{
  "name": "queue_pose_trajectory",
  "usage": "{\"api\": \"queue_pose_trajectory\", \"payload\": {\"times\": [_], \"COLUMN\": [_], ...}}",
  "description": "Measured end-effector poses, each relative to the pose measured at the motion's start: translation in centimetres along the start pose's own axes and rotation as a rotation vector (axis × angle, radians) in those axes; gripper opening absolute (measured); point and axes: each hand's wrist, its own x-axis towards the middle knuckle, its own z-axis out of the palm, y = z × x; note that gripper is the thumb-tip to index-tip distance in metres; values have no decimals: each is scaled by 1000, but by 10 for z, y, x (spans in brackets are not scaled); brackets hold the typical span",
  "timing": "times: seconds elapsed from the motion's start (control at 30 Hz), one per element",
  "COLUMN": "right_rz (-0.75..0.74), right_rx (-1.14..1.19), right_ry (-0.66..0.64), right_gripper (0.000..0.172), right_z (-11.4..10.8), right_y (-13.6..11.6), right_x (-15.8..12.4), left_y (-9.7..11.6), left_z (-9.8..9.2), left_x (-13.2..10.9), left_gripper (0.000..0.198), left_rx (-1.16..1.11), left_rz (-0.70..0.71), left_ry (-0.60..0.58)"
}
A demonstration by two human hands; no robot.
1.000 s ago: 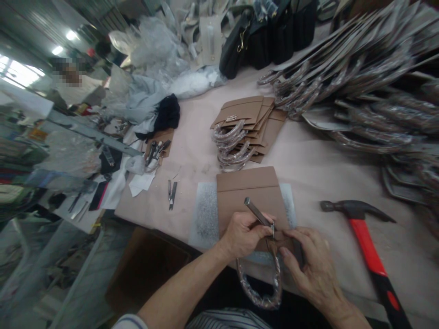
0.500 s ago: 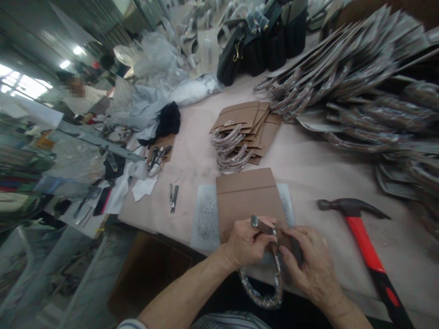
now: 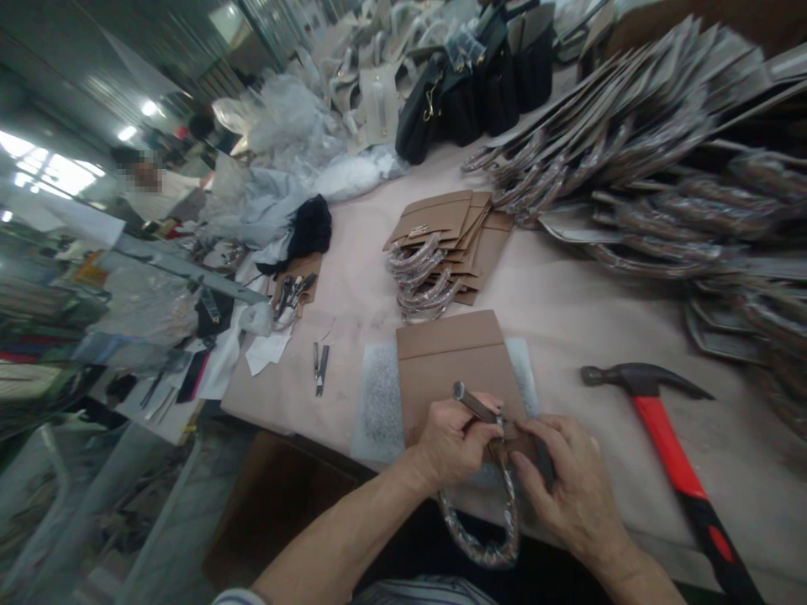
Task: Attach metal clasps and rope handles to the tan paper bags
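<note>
A brown bag panel (image 3: 450, 365) lies on a speckled pale slab (image 3: 382, 407). From its near edge hangs a curved bag handle (image 3: 479, 550) wrapped in clear plastic. My left hand (image 3: 457, 437) is closed around a short metal punch (image 3: 472, 402), tilted, its lower end at the handle's base. Thumb and fingertips of my right hand (image 3: 571, 479) pinch the panel's near right corner. Beneath those fingers shows a dark flat piece (image 3: 543, 462), mostly covered by the hand. To the right lies a claw hammer (image 3: 668, 445) with a red and black grip.
Beyond the slab sits a pile of brown panels (image 3: 441, 223) with wrapped handles. Larger stacks of wrapped handles (image 3: 681, 218) fill the right side. Small snips (image 3: 321, 368) and a group of hand tools (image 3: 291, 296) lie left. Black bags (image 3: 466, 97) stand at the back.
The punch leans slightly more to the left, and my left hand has shifted a little with it. My right hand stays at the panel's corner. The view has moved slightly.
</note>
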Motion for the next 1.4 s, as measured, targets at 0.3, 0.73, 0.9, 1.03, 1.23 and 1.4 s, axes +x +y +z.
{"api": "queue_pose_trajectory", "payload": {"times": [0.3,0.73,0.9,1.03,1.23,1.4], "right_rz": [12,262,98,135,569,859], "right_rx": [21,-249,-474,-704,-549,-218], "right_ry": [-14,207,198,118,-140,-149], "right_gripper": [26,27,33,43,52,23], "right_z": [0,-78,-80,-77,-86,-95], "right_y": [2,26,25,24,23,23], "right_x": [1,-30,-34,-32,-24,-8], "left_y": [3,-2,-4,-6,-5,-5], "left_z": [8,8,13,14,15,14], "left_x": [-2,-2,-3,-3,-3,-2], "left_gripper": [10,6,6,7,5,4], "left_rx": [126,107,154,205,257,259], "left_rz": [151,166,157,169,183,217], "left_ry": [-24,15,32,35,25,2]}}
